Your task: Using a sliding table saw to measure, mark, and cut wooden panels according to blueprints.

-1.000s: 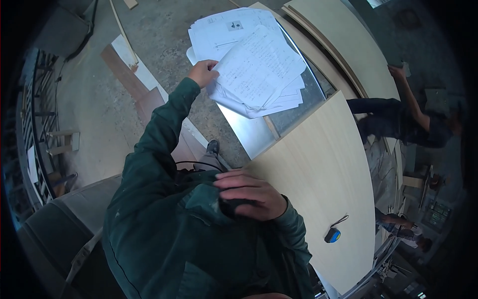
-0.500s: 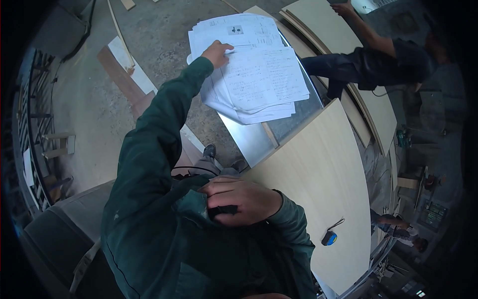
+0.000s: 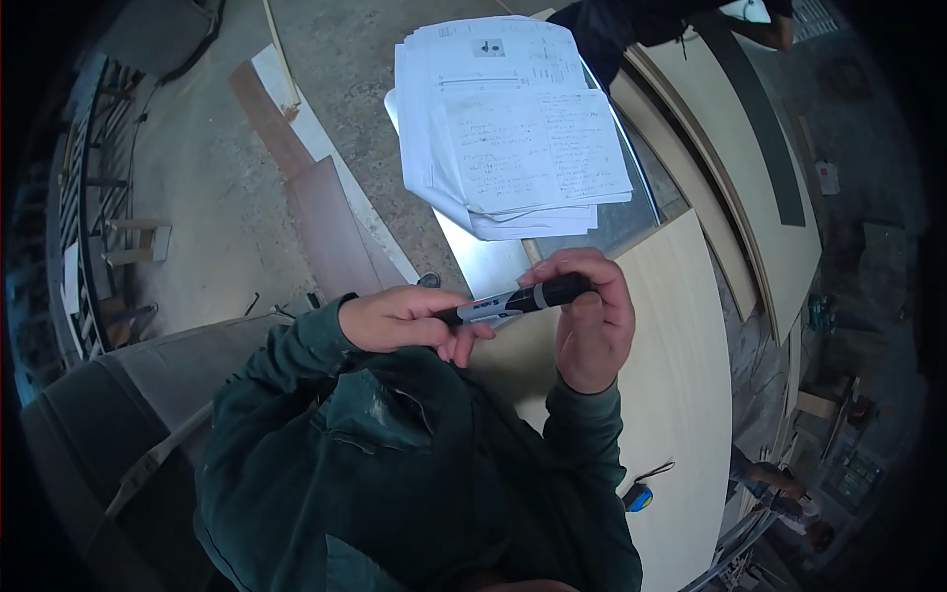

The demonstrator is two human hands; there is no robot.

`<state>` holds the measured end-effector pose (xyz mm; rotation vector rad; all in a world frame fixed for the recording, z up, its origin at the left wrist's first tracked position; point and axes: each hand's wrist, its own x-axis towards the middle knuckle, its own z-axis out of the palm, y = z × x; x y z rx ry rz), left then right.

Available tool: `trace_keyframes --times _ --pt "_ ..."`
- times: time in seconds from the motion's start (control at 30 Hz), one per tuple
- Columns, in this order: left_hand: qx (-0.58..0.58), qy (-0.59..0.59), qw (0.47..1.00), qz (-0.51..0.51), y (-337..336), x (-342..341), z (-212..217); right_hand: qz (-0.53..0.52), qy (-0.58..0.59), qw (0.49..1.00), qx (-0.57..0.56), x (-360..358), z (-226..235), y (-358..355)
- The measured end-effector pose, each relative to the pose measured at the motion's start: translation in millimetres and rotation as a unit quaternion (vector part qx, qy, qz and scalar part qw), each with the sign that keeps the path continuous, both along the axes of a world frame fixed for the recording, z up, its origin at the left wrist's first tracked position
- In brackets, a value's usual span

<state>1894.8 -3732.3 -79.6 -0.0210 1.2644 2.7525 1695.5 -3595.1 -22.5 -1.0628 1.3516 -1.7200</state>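
Between my two hands, in front of my chest, is a grey and black marker pen [image 3: 505,304]. Its thicker black end lies in the fingers of my right hand [image 3: 595,331]. My left hand [image 3: 409,321] grips the narrower black end. Beyond my hands a stack of white papers [image 3: 513,138], covered with handwriting and drawings, lies on a metal-topped surface [image 3: 483,264]. A pale wooden board [image 3: 666,326] extends to the right of my right hand. On that board rests a blue and black tape measure [image 3: 639,496] with a wrist strap.
Large curved boards [image 3: 725,187] are stacked at the far right, with a person in dark clothes [image 3: 631,30] beside them. Another person [image 3: 779,483] is at the lower right. Wooden strips [image 3: 321,197] lie on the floor at left, near a metal rack [image 3: 94,197].
My left hand has come back from the papers to my chest. My right hand has left the jacket pocket, and both now hold the marker pen. The other person has moved farther back.
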Motion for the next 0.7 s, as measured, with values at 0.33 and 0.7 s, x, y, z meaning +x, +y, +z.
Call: trace_keyframes --times 0.33,0.7 --pt "-0.383 -0.067 0.905 0.172 48.9 -31.9 -48.3 0.043 0.033 0.984 0.17 -9.5 -74.0 -21.0" --pt "0.354 -0.02 0.931 -0.084 64.9 22.9 -81.4 -0.216 -0.279 0.934 0.05 -86.6 -127.1 -102.0"
